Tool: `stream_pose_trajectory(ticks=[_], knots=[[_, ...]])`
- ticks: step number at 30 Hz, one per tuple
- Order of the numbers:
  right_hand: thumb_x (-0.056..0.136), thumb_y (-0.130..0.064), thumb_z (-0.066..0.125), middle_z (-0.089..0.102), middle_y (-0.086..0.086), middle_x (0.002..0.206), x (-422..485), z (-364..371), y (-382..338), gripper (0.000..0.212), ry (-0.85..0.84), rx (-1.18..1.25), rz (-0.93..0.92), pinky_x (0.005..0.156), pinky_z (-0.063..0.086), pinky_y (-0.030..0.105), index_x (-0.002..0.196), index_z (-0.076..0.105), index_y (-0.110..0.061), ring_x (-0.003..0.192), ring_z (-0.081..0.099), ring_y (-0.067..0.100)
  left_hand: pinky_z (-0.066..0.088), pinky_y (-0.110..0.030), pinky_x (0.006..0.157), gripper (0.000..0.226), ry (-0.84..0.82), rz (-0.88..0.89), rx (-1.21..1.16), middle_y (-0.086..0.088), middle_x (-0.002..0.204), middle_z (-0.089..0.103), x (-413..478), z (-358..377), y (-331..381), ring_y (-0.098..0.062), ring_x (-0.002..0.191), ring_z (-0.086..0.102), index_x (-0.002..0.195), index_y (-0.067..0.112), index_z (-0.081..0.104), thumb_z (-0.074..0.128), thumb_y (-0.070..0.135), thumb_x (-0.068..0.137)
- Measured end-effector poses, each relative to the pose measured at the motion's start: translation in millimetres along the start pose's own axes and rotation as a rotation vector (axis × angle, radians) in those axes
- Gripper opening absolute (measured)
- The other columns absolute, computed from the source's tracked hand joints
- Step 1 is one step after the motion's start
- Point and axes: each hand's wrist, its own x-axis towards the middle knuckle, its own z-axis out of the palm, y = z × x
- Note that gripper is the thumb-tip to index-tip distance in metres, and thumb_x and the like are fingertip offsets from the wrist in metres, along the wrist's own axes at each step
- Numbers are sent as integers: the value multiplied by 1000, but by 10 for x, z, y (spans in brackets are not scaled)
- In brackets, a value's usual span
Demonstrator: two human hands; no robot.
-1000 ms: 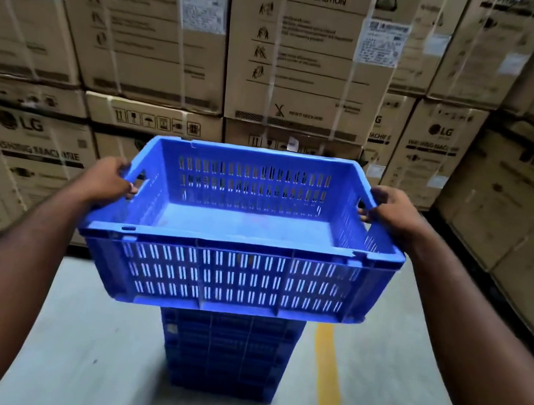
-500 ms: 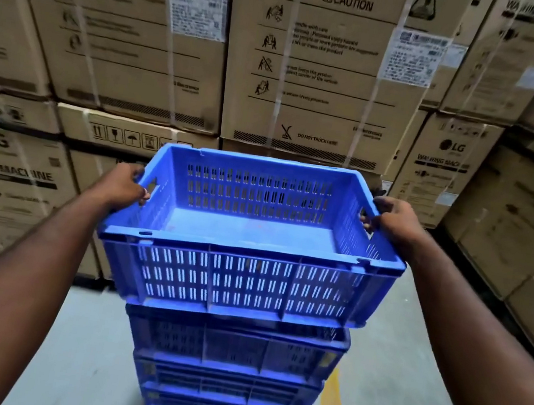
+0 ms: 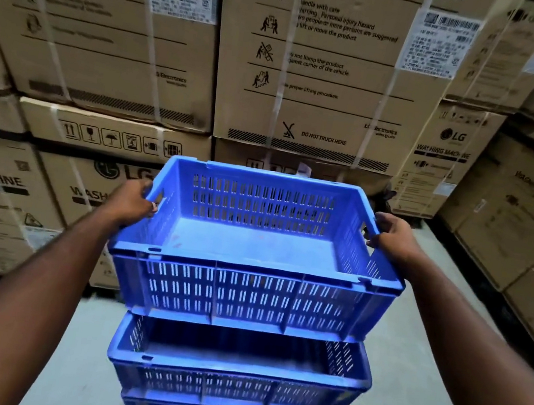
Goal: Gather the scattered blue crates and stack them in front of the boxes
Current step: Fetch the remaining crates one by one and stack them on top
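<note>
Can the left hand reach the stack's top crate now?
Probably not: the left hand grips the held crate, which is right above the stack's top crate and blocks most of its opening.

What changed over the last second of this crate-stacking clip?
The held crate came forward and down to just above the stack; contact is unclear. Unchanged: the left hand and right hand grip its end handles; nothing released.

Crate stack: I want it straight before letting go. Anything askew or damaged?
Nothing stands out. The held crate, gripped by the left hand and right hand, hangs level and roughly square above the stack, not yet seated. No visible cracks.
</note>
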Motion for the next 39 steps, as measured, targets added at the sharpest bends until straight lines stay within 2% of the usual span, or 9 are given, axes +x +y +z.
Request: stream_pose_trajectory(ticks=[5, 13, 16, 22, 25, 28, 30, 33, 39], knots=[[80, 15, 56, 60, 12, 127, 88, 20, 197, 60, 82, -95, 5, 87, 51, 32, 137, 46, -4, 109, 58, 23, 43, -29, 62, 23, 61, 63, 75, -11, 99, 64, 58, 145, 74, -19, 72, 59, 115, 13, 60, 55, 3, 94], [83, -13, 60, 53, 12, 133, -195, 25, 307, 49, 113, -589, -251, 101, 43, 39, 131, 52, -7, 122, 51, 29, 46, -39, 82, 33, 180, 189, 383, -19, 116, 59, -223, 280, -31, -36, 104, 57, 115, 0, 61, 65, 18, 87], [93, -34, 55, 60, 3, 126, -532, 25, 356, 36, 69, -565, -377, 97, 45, 41, 125, 58, -16, 116, 55, 22, 43, -45, 98, 36, 204, 286, 369, -14, 131, 58, -621, 345, -160, -36, 122, 51, 121, 7, 65, 59, 29, 94], [87, -78, 24, 62, -8, 78, -991, -83, 532, 62, -69, -903, -533, 68, 40, 35, 84, 58, -27, 76, 57, 15, 37, -40, 86, 53, 186, 369, 415, -2, 102, 68, -1121, 556, -287, -30, 108, 56, 101, 22, 66, 33, 62, 93], [85, -75, 28, 59, -3, 75, -958, -128, 543, 59, -88, -877, -515, 58, 40, 35, 76, 52, -22, 72, 56, 21, 40, -45, 90, 64, 152, 362, 440, 1, 99, 65, -1181, 575, -329, -31, 105, 56, 101, 26, 62, 26, 77, 86], [89, -70, 33, 61, -1, 82, -953, -125, 545, 51, -101, -918, -506, 60, 42, 35, 78, 50, -23, 77, 57, 22, 27, -45, 96, 44, 184, 309, 422, -3, 108, 63, -1316, 620, -214, -32, 114, 50, 105, 21, 62, 43, 60, 94], [93, -65, 33, 63, -2, 87, -980, -124, 548, 45, -76, -958, -499, 67, 39, 36, 81, 49, -25, 83, 59, 22, 13, -59, 110, 30, 204, 284, 444, 0, 113, 62, -1429, 663, -115, -28, 121, 47, 107, 24, 62, 47, 49, 98], [95, -58, 35, 63, -4, 85, -1015, -112, 551, 38, -6, -986, -487, 82, 35, 41, 81, 50, -26, 86, 60, 20, -12, -71, 107, 27, 182, 255, 476, 4, 113, 62, -1493, 708, -33, -22, 125, 48, 107, 26, 61, 43, 44, 100], [93, -53, 27, 61, 1, 83, -1019, 117, 550, 40, 100, -1081, -532, 102, 29, 52, 83, 48, -21, 84, 59, 26, -13, -65, 111, 28, 207, 298, 442, 6, 106, 63, -1421, 645, -127, -20, 119, 50, 100, 26, 60, 40, 45, 101]])
